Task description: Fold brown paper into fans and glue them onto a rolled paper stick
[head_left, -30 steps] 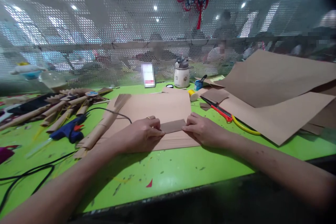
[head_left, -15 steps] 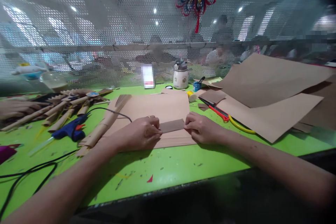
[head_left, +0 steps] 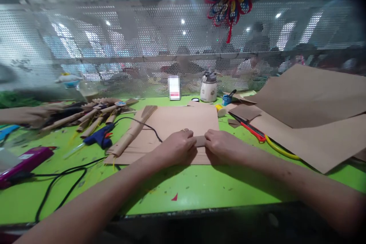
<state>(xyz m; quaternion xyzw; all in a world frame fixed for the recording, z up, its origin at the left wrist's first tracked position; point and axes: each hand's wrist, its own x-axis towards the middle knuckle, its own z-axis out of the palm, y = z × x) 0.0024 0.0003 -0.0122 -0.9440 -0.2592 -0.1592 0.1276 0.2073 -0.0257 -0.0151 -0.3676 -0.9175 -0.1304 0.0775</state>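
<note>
A small strip of brown paper (head_left: 200, 141) lies between my two hands, over a larger stack of tan paper sheets (head_left: 183, 118). The fingers of my left hand (head_left: 180, 145) pinch its left end, and a ring shows on one finger. My right hand (head_left: 221, 144) grips the strip's other end, its fingers curled and partly hiding it. To the left, a rolled paper tube (head_left: 130, 135) rests on the sheets. A black cord runs over the tube towards my left hand, and its end is hidden.
A blue glue gun (head_left: 98, 137) and several paper tubes (head_left: 93, 118) lie left; another person's hand (head_left: 36, 114) reaches in there. Red-handled scissors (head_left: 253, 131) and large brown sheets (head_left: 314, 95) lie right. A bottle (head_left: 208, 89), blue jar (head_left: 227, 100) and yellow spool (head_left: 220, 110) stand behind.
My hands have come closer together along the strip, so less of it shows. The view has shifted left and up, bringing another person's hand and more of a purple tool into sight.
</note>
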